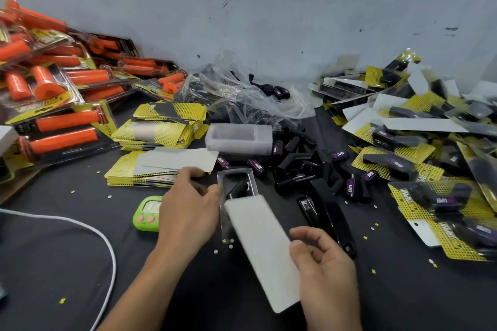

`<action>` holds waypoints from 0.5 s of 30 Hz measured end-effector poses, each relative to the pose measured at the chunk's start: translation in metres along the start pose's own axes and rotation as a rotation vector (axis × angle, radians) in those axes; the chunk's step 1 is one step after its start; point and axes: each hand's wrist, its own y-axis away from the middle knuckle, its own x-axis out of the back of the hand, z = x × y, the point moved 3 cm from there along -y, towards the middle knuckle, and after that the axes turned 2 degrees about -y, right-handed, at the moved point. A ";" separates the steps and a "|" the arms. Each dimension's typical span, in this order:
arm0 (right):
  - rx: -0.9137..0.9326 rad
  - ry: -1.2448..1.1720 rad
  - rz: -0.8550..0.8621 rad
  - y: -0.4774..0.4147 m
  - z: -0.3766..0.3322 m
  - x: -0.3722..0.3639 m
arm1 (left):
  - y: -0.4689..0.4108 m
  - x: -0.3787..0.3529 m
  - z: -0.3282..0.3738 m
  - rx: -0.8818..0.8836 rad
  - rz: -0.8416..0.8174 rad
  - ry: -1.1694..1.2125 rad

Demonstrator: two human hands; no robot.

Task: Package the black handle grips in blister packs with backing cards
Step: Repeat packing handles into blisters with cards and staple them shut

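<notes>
Grip, right: our right hand (322,263) pinches the backing card (258,244) at its near right edge, with the thumb on the white face.
Grip, left: our left hand (188,212) pinches the left flange of the blister pack (248,177), fingers curled over its edge.
Task's thing: one black handle grip (238,187) lies inside the clear blister, just above centre frame. The card's far end overlaps the blister's near part and sits slightly askew to it.
Step in hand: we judge that the card is being slid into the blister's side flanges to close the pack.
Doing it well: we should square the card's far corners with both flanges first. We should also keep the blister level so the grip stays seated, and push along the long axis without bowing the card.
Nearby stock: loose grips (295,158) lie right of centre, empty blisters (239,140) just above, and card stacks (161,169) to the left.
Periphery: a stapler (330,212) lies beside the card and a green timer (146,213) under our left wrist. Finished packs (416,164) fill the right, and orange packs (61,121) the upper left.
</notes>
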 end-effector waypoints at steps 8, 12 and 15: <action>-0.024 0.255 -0.103 0.009 -0.007 -0.006 | 0.009 -0.005 -0.018 0.191 -0.299 0.361; -0.071 0.266 -0.086 0.008 -0.007 -0.006 | 0.008 -0.012 -0.018 0.187 -0.325 0.405; -0.094 0.261 -0.084 0.006 -0.007 -0.006 | 0.009 -0.017 -0.017 0.146 -0.286 0.379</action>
